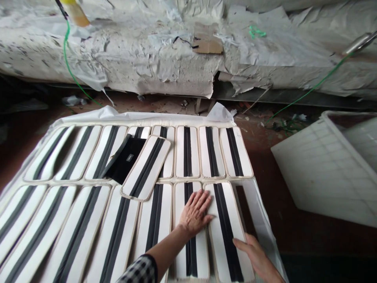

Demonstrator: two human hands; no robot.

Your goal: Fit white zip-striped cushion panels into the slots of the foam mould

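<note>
My left hand (194, 214) lies flat with its fingers spread on a white panel with a black stripe (191, 251) in the front row. At the right end of that row, my right hand (253, 251) grips the right edge of another striped panel (225, 220), thumb on top and the other fingers partly hidden at its edge. Farther back, a loose striped panel (147, 169) lies tilted across both rows, partly over a black piece with a small label (126, 159).
Two rows of striped panels cover the white-sheeted table (259, 212). A white plastic bin (321, 169) stands on the floor at right. Beyond the table runs a paper-covered surface (165, 67) with a bottle (77, 13) and green cords (69, 65).
</note>
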